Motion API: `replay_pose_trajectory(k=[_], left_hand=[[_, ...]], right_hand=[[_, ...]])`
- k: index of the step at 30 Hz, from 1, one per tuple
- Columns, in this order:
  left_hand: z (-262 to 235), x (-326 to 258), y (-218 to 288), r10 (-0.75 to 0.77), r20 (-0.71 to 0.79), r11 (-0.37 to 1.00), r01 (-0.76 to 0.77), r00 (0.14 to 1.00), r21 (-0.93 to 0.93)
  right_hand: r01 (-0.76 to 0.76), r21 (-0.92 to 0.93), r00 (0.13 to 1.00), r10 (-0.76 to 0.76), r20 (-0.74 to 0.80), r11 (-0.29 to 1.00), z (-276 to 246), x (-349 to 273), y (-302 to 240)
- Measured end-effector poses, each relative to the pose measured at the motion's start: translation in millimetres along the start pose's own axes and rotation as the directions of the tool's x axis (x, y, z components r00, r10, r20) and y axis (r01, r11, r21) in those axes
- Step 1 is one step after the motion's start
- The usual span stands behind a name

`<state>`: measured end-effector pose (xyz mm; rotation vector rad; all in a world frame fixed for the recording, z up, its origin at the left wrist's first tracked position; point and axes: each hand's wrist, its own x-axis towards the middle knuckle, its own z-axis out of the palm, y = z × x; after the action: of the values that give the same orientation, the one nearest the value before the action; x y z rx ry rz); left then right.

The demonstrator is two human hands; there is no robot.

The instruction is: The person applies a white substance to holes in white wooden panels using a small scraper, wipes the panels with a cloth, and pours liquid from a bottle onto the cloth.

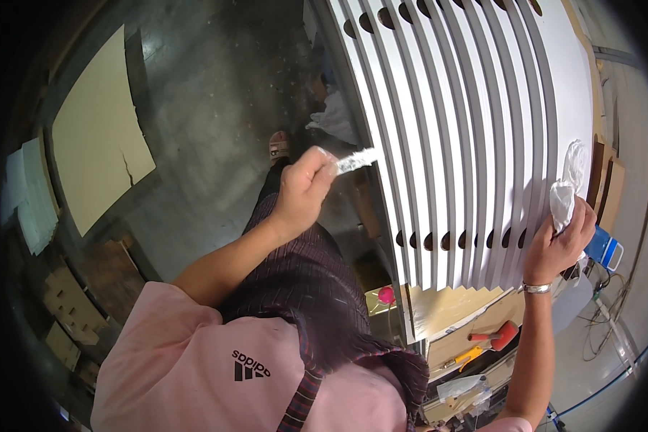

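Observation:
A row of long white panels [459, 158] lies side by side, with dark gaps between them and rounded dark holes near both ends. My left hand [304, 186] is closed on a short flat stick [356, 160] caked in white paste, its tip near the row's left edge. On the right, my right hand [559, 243] grips a crumpled white wad [562, 205], cloth or thin plastic; I cannot tell which. It rests by the rightmost panel. A second crumpled white patch [574, 165] shows just beyond the wad.
Below the panels, a shelf holds a red-headed mallet [502, 336], a yellow-handled tool [470, 356] and clear plastic [464, 392]. A blue case [603, 250] and cables stand at right. A large cream board [101, 129] with a torn edge lies on the floor at left.

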<state>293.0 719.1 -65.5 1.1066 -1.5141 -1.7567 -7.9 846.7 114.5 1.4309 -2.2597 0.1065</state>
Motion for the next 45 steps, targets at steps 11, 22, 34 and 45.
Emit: replay_pose_trajectory(k=[11,22,34,45], left_hand=[[-3,13,0,0.080,-0.093,0.986,-0.093,0.992,-0.135],[1,21,2,0.083,-0.130,0.985,-0.101,0.988,-0.139],[-2,16,4,-0.019,-0.091,0.978,0.000,0.996,-0.209],[-28,28,-5,0.483,-0.066,0.847,-0.446,0.873,0.288]], right_hand=[[-0.005,-0.005,1.000,0.005,-0.022,1.000,-1,-1,-1],[0.019,-0.008,0.999,-0.019,-0.033,1.000,-3,-1,-1],[-0.015,0.010,1.000,0.015,-0.002,1.000,-3,0,-4],[-0.023,0.031,1.000,0.023,-0.002,0.999,1,-1,-4]])
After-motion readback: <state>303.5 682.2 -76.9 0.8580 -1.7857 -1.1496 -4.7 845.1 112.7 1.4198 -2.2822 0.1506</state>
